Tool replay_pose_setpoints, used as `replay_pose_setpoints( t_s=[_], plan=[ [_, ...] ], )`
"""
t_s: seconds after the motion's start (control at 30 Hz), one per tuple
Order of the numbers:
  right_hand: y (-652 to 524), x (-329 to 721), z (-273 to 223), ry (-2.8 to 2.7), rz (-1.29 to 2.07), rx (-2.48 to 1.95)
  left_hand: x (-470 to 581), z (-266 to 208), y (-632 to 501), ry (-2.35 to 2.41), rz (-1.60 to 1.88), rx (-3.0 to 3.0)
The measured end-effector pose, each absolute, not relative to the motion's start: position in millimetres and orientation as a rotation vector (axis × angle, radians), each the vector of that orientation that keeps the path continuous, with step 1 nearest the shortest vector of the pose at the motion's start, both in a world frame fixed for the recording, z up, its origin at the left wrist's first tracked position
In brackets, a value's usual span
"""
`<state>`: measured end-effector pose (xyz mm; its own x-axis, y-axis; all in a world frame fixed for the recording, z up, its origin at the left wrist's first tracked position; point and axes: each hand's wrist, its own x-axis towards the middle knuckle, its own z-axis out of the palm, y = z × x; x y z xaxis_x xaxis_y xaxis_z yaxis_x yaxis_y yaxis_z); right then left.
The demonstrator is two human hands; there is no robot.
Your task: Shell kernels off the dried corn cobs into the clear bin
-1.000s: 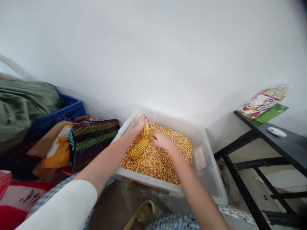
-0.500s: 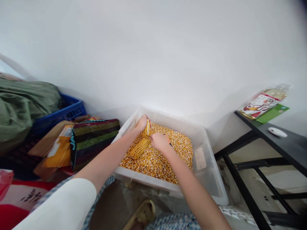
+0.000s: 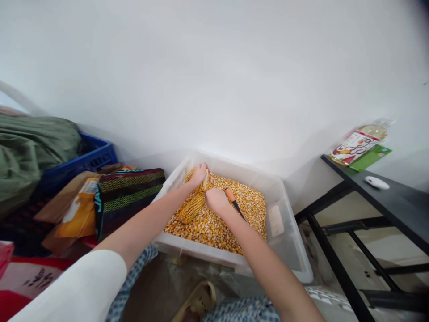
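Observation:
My left hand [image 3: 200, 171] is wrapped round the top of a partly shelled corn cob [image 3: 208, 180], which is tilted over the bin. My right hand [image 3: 215, 199] is closed against the lower part of this same cob, its fingertips mostly hidden. Just below the hands, a second corn cob [image 3: 191, 210], full of yellow kernels, lies on a thick bed of loose corn kernels [image 3: 214, 236]. Right of my right hand, a tool with an orange and black handle [image 3: 230, 195] rests on the kernels, partly covered by my forearm. A translucent plastic bin [image 3: 201, 253] contains all this.
At right stands a black metal-legged table [image 3: 395, 197] bearing a bottle [image 3: 358, 143], a green packet [image 3: 370, 157] and a white mouse-shaped object [image 3: 377, 182]. Left are a striped mesh bag [image 3: 130, 197], cardboard, and a blue crate [image 3: 97, 154] under green cloth. A white wall rises behind.
My right hand has shifted slightly left and up against the held cob, uncovering more of the orange and black handle. The whole view has drifted a little. My left hand keeps its hold.

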<state>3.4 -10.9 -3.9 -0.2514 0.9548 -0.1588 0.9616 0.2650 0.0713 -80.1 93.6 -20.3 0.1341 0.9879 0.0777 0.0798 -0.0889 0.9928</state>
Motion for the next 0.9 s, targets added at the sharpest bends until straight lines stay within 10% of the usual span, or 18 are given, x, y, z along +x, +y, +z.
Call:
replay_pose_setpoints(
  t_s=[0.37, 0.9],
  plan=[
    [3.6, 42.3, 3.4, 2.538, -0.171, 1.703, -61.6, -24.9, 81.9, 1.079, 1.013, 1.971],
    [-2.8, 33.7, 0.6, 2.507, -0.085, 1.748, -98.5, -38.7, 113.4, 1.196, 1.048, 1.08]
  ],
)
